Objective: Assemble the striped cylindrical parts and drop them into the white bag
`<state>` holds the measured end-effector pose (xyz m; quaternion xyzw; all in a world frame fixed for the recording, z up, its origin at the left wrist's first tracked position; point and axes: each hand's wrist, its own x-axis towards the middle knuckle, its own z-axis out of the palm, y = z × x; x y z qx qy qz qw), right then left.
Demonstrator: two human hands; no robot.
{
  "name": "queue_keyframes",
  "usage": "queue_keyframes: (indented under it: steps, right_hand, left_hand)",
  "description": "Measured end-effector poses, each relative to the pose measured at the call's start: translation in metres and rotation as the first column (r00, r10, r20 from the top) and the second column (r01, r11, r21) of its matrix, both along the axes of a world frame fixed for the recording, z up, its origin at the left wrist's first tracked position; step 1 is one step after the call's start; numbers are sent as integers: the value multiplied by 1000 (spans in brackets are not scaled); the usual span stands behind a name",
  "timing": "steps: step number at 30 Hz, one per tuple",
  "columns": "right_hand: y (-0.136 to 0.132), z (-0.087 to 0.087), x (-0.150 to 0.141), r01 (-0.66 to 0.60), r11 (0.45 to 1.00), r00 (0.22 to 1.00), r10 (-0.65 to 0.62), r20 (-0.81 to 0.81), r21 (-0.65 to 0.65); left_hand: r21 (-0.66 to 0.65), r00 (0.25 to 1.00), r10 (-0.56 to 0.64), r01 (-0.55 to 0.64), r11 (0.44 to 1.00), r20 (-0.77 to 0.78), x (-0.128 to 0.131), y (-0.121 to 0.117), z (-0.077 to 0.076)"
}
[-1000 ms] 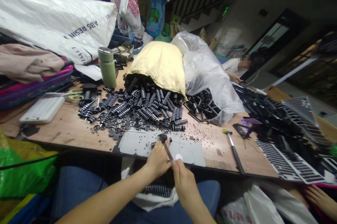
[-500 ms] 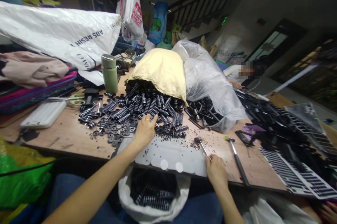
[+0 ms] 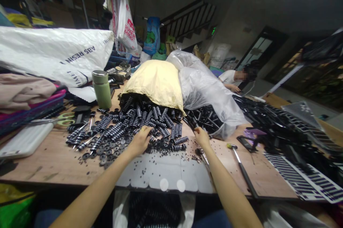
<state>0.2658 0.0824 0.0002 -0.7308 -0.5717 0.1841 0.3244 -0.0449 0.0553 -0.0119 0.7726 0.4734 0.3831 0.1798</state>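
My left hand (image 3: 140, 140) is at the near edge of a pile of black ribbed rollers (image 3: 144, 115), its fingers drawn together. What they hold, if anything, is hidden; a thin metal pin shows just beside them. Flat black discs (image 3: 108, 150) lie to the left of this hand. At the mouth of a clear plastic bag (image 3: 207, 78), my right hand (image 3: 202, 138) pinches the near end of a black tube (image 3: 193, 122), among many loose black tubes (image 3: 206, 116). Below the right wrist lies a hammer (image 3: 199, 152), partly covered by the forearm.
A yellow cloth sack (image 3: 152, 78) spills the rollers. Another hammer (image 3: 242, 167) lies to the right, near striped sheets (image 3: 288, 176). A green flask (image 3: 102, 90) and scissors (image 3: 64, 119) are on the left. Under the table edge hangs an open white bag (image 3: 120, 208). A person (image 3: 232, 81) sits beyond.
My right hand has left the hammer handle and moved up and forward to the black tubes. My left hand has shifted slightly left and its fingers have closed. The view has tilted up.
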Motion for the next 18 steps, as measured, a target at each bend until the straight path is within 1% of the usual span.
queue_keyframes:
  steps: [1,2,3,4,5,6,7,8,9,10,11,12,13,14,15,16,17,18]
  right_hand:
    - [-5,2,-6,-34,999,996,34,-83,6]
    - [-12,3,-14,-72,997,983,73,-166,10]
    - [-22,3,-25,-112,994,963,112,-244,11]
    - [-32,2,-37,-150,989,939,146,-310,11]
    - [-44,0,-51,-189,982,908,178,-380,8]
    - [-56,-2,-65,-225,974,870,203,-449,5]
    - [-69,-4,-78,-268,963,813,228,-536,4]
    - [-80,-6,-90,-327,945,721,252,-646,4]
    - [-90,-7,-100,-379,925,649,277,-709,15]
    - [-98,-7,-107,-425,904,603,320,-731,46]
    - [-104,-5,-112,-468,879,605,391,-694,87]
    - [-108,-1,-114,-514,848,648,484,-588,131]
    - [-110,3,-114,-569,805,689,578,-437,169]
    - [-111,8,-112,-636,749,701,661,-267,186]
    - [-110,12,-111,-703,689,680,724,-114,176]
    - [-109,15,-109,-758,635,642,767,-3,147]
    - [-108,17,-108,-789,602,611,789,62,119]
    - [-108,18,-108,-800,591,599,796,91,100]
  left_hand:
    - [-73,984,50,-38,997,173,5,-8,2]
    - [-177,935,104,-45,983,339,11,-16,4]
    - [-297,860,160,-10,955,485,18,-24,7]
    - [-403,768,216,60,913,602,25,-32,10]
    - [-479,679,266,144,866,685,32,-39,12]
    - [-524,609,308,212,825,731,39,-45,15]
    - [-552,571,339,251,795,748,45,-50,16]
    - [-574,562,359,265,775,745,49,-54,18]
    - [-596,572,374,264,758,730,51,-56,19]
    - [-618,588,385,261,742,711,52,-59,19]
    - [-638,603,394,262,724,694,51,-60,19]
    - [-655,613,400,267,707,682,50,-62,18]
    - [-667,624,399,277,692,672,48,-64,17]
    - [-675,639,390,284,681,663,46,-66,16]
    - [-680,659,377,285,676,651,45,-68,15]
    - [-682,677,364,281,675,639,44,-70,14]
    - [-683,692,356,271,678,628,44,-72,13]
    - [-684,702,353,260,681,618,44,-74,13]
